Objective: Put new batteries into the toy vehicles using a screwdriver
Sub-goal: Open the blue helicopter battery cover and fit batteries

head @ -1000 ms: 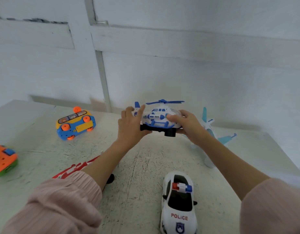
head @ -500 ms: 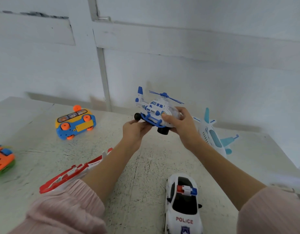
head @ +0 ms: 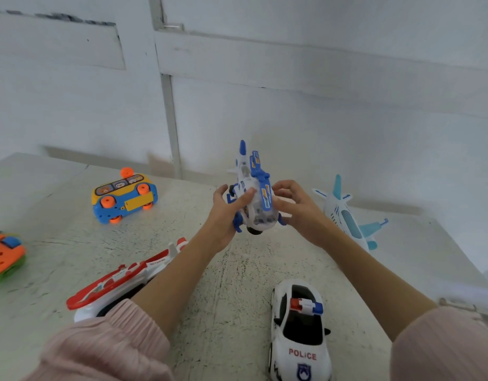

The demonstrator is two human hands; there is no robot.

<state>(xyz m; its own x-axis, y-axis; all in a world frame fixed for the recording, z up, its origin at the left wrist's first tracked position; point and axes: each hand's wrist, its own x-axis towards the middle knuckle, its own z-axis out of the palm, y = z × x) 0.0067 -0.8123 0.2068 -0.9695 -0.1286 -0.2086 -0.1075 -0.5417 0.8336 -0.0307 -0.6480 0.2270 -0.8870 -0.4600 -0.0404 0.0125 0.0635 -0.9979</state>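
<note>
The tabletop (head: 232, 284) is a pale, speckled, rough-textured slab set against a white panelled wall (head: 319, 119). On it lie moulded glossy plastic toys: a long red-and-white boat-shaped toy (head: 122, 279) at the left, partly under the left forearm; a white police car (head: 300, 334) with a black roof and a red-and-blue light bar, nearest the camera; a white-and-teal airplane (head: 347, 215) at the right; a blue-and-yellow bus (head: 124, 199) with orange wheels, tipped onto its side; and an orange toy (head: 5, 254) cut off by the left edge. Both forearms emerge from ribbed pink sleeves (head: 108, 345).

The white-and-blue helicopter (head: 254, 193) is held above the tabletop, between the two hands. Compared with half a second earlier, it has been turned from a roughly level attitude to a steep one, tail fin up and away from the camera, rotor blade facing the right hand.

The left hand (head: 223, 215) grips the helicopter from the left, fingers (head: 244, 198) curled onto the fuselage. The right hand (head: 297, 207) holds the opposite side, its curled fingers against the rotor side. The helicopter sits clamped between both sets of fingers.
</note>
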